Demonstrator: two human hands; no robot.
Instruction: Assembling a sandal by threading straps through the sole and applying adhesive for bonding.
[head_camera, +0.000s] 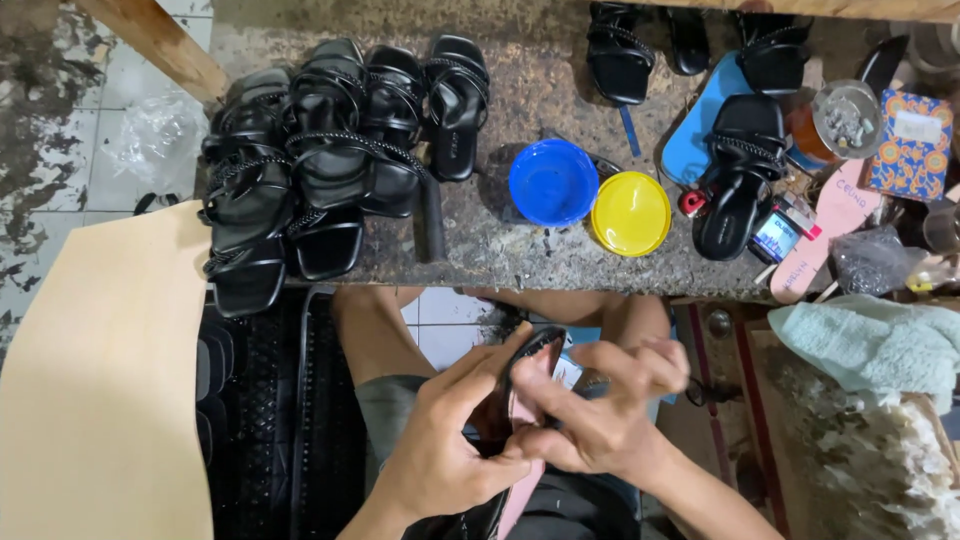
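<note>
I look down at my lap, below the edge of a dark speckled workbench (520, 250). My left hand (450, 440) grips a black sandal sole with a pink underside (520, 400), held on edge between my knees. My right hand (610, 410) presses its fingers against the sole's pink side, with the thumb at the rim. Both hands touch the same sole. Its lower end runs out of view at the bottom.
A pile of several black strappy sandals (320, 160) lies on the bench at left. A blue bowl (553, 182) and a yellow lid (630, 213) sit mid-bench. More sandals (740, 170), a jar (840, 120), a pink insole (825, 235) and a light towel (880, 340) crowd the right. A tan sheet (100, 390) lies left.
</note>
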